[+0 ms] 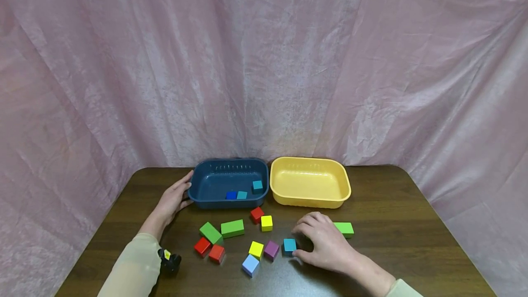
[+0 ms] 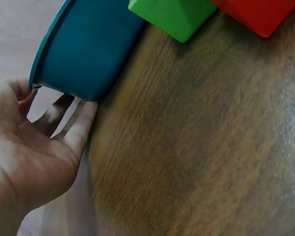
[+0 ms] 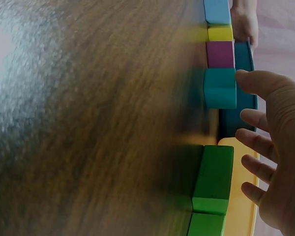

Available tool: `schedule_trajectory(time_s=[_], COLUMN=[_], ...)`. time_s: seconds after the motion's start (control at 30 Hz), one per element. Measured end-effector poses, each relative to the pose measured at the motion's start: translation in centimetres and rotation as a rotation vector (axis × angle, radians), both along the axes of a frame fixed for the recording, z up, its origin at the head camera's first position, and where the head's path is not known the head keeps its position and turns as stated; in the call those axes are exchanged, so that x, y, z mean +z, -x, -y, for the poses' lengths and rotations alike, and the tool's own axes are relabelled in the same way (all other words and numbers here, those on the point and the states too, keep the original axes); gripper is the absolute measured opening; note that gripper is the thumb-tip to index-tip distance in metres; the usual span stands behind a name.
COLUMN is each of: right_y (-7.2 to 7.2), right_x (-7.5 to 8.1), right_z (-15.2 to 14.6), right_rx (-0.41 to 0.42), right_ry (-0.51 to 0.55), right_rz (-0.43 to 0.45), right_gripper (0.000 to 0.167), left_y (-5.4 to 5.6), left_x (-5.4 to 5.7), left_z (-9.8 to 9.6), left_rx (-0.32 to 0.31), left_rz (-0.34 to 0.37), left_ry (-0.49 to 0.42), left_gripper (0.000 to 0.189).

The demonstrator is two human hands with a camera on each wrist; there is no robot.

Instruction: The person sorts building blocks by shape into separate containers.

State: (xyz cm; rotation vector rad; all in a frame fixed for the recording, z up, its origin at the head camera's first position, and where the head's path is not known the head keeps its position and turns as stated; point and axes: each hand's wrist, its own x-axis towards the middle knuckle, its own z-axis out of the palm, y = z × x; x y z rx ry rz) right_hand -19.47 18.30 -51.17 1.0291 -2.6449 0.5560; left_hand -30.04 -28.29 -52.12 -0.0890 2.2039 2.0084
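My left hand (image 1: 172, 203) rests against the left end of a dark blue plastic basin (image 1: 222, 204). In the left wrist view, the fingers (image 2: 81, 129) reach out to its wall. Inside it lie two teal cubes and a blue block (image 1: 231, 195). My right hand (image 1: 326, 241) hovers beside a teal cube (image 1: 289, 245) on the table, thumb near its right side and the other fingers spread apart. Nothing is held between them; the right wrist view shows the teal cube (image 3: 220, 89) by the thumb tip. Left of this cube is a purple cube (image 1: 271, 250).
A yellow basin (image 1: 309, 201) stands right of the blue one. Red cubes (image 1: 216, 254), yellow cubes (image 1: 266, 223), a light blue cube (image 1: 250, 265) and green blocks (image 1: 232, 228) lie on the wooden table. Another green block (image 1: 344, 229) is behind my right hand. A pink curtain (image 1: 264, 68) hangs behind.
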Motion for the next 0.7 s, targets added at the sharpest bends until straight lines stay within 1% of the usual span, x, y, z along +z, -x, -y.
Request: schedule_trajectory(time_s=[0.7], right_y=[0.08], right_x=[-0.71], right_z=[0.13], right_rx=[0.009], right_ry=[-0.006], right_rz=[-0.011], right_gripper=[0.036], left_y=[0.05], left_x=[-0.11], left_z=[-0.05], left_rx=[0.008], left_rz=[0.003], left_ry=[-0.002], left_gripper=[0.054])
